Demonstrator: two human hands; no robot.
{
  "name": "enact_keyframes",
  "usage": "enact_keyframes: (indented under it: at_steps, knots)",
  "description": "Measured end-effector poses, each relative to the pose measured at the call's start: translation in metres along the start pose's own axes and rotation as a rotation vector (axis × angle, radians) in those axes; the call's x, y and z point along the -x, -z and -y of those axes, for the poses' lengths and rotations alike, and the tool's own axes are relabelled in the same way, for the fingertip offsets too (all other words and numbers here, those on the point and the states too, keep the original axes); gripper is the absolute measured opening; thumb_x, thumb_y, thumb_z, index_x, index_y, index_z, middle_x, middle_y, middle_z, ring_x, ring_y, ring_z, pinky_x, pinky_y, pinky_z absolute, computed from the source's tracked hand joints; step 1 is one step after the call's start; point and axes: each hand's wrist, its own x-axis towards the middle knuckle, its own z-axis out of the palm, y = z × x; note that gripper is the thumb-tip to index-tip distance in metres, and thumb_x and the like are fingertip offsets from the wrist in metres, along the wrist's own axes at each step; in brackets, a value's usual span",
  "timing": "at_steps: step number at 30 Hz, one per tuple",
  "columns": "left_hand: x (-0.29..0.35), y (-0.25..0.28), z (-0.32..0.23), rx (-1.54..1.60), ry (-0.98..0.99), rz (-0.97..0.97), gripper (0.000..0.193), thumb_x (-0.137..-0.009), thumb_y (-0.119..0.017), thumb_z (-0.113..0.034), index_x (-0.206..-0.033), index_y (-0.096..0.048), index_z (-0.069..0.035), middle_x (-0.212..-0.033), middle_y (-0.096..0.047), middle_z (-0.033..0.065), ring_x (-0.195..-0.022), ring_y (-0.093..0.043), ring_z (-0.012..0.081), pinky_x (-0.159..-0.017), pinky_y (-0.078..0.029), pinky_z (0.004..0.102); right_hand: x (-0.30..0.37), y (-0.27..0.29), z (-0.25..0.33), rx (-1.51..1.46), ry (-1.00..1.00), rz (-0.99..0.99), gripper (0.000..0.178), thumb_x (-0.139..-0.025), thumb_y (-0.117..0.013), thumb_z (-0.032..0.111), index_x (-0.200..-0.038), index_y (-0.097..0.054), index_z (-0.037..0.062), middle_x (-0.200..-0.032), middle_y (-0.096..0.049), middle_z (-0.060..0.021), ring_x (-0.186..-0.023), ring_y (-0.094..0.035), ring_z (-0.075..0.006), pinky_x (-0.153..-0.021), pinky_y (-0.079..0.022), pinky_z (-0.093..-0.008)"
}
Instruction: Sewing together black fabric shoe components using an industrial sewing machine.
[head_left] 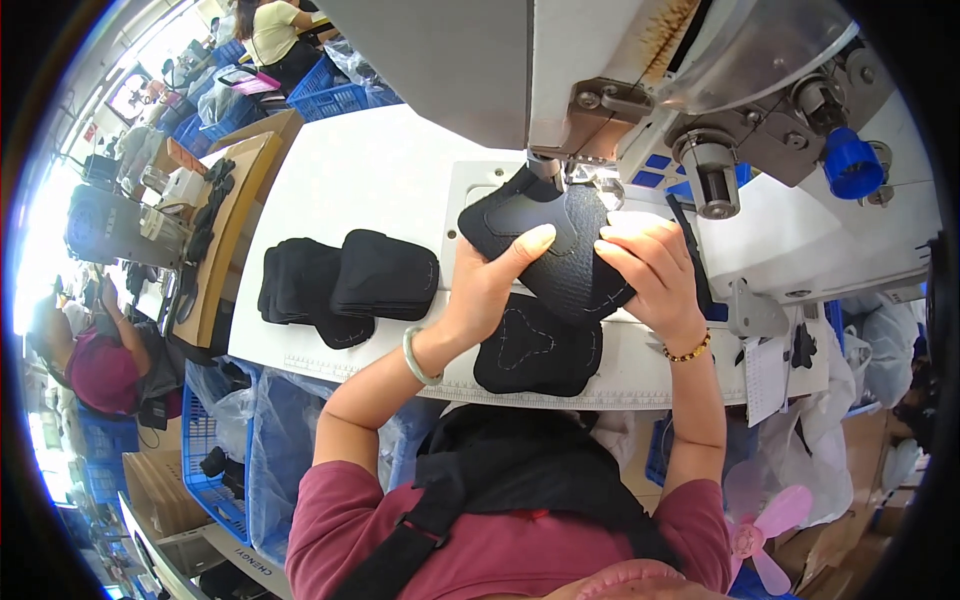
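**While both hands work at a stitched black panel point(572, 278), its far edge lies at the needle end of a sewing machine point(575, 60)**

As the left hand point(490, 280) pinches the panel's left side, its thumb lies flat on the upper face and its fingers go underneath. The right hand point(652, 268) rests bent fingertips on the panel's right side; its thumb is hidden, so whether it pinches cannot be told. A pale green bangle point(418, 358) circles the left wrist, a beaded bracelet point(688, 350) the right.

The panel is tilted, with a grained strip and curved stitching. Just below it, nearer the person, more black panels with pale stitch lines point(540, 350) lie on the white bench point(340, 180). Two overlapping stacks of black pieces point(385, 275) sit left of the left hand. A measuring scale point(330, 366) runs along the bench's near edge.

Beyond, a pink fan point(765, 535) stands lower right, a blue basket point(222, 505) lower left, and a co-worker in a pale yellow top point(272, 38) sits upper left.
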Motion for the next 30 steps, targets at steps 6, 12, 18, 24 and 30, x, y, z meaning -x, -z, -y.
enact_keyframes:
  at_steps: [6, 12, 18, 24, 30]
  knots:
    - [0.007, -0.022, 0.006, -0.301, -0.265, -0.015, 0.011, -0.087, -0.063, -0.006, -0.095, -0.063, 0.003, -0.087, -0.063, 0.0014, -0.079, -0.056, 0.0083, -0.071, -0.046, 0.0236, 0.0, 0.005, -0.02, -0.156, -0.013, -0.019, 0.029, -0.065, -0.071, 0.006, -0.092, -0.064, 0.002, -0.1, -0.065, -0.0095, -0.09, -0.062, -0.03, -0.078, -0.05, -0.0391]
    - [0.005, -0.023, 0.005, -0.376, -0.31, -0.011, 0.011, -0.087, -0.062, -0.004, -0.096, -0.062, 0.003, -0.087, -0.063, 0.0018, -0.077, -0.056, 0.008, -0.069, -0.046, 0.024, 0.004, 0.005, -0.022, -0.162, -0.05, -0.006, 0.025, -0.065, -0.071, 0.005, -0.089, -0.065, -0.0003, -0.098, -0.066, -0.011, -0.091, -0.063, -0.0307, -0.077, -0.051, -0.0372]
    - [-0.004, -0.02, -0.002, -0.371, -0.239, -0.024, 0.019, -0.086, -0.064, -0.006, -0.102, -0.06, 0.004, -0.087, -0.062, 0.0018, -0.08, -0.057, 0.0083, -0.072, -0.047, 0.024, 0.005, 0.003, -0.025, -0.141, -0.088, 0.004, 0.023, -0.067, -0.07, 0.003, -0.09, -0.067, -0.0006, -0.099, -0.066, -0.0111, -0.092, -0.063, -0.0291, -0.076, -0.05, -0.0363]
    - [-0.023, -0.006, -0.015, -0.245, -0.114, 0.049, 0.024, -0.084, -0.065, -0.006, -0.106, -0.058, 0.001, -0.09, -0.062, 0.0016, -0.086, -0.057, 0.0079, -0.076, -0.047, 0.0233, -0.004, 0.003, -0.019, -0.09, -0.032, -0.049, 0.036, -0.058, -0.071, 0.007, -0.093, -0.066, 0.0047, -0.088, -0.061, -0.0029, -0.077, -0.054, -0.0219, -0.073, -0.046, -0.0346]
    - [-0.046, 0.013, -0.026, -0.182, 0.044, 0.166, 0.016, -0.082, -0.067, -0.007, -0.096, -0.061, -0.002, -0.089, -0.063, 0.0012, -0.085, -0.058, 0.0085, -0.079, -0.046, 0.0247, -0.01, 0.005, -0.006, -0.018, 0.006, 0.004, 0.027, -0.064, -0.066, 0.001, -0.091, -0.065, 0.005, -0.096, -0.063, -0.0022, -0.08, -0.058, -0.0164, -0.073, -0.046, -0.0308]
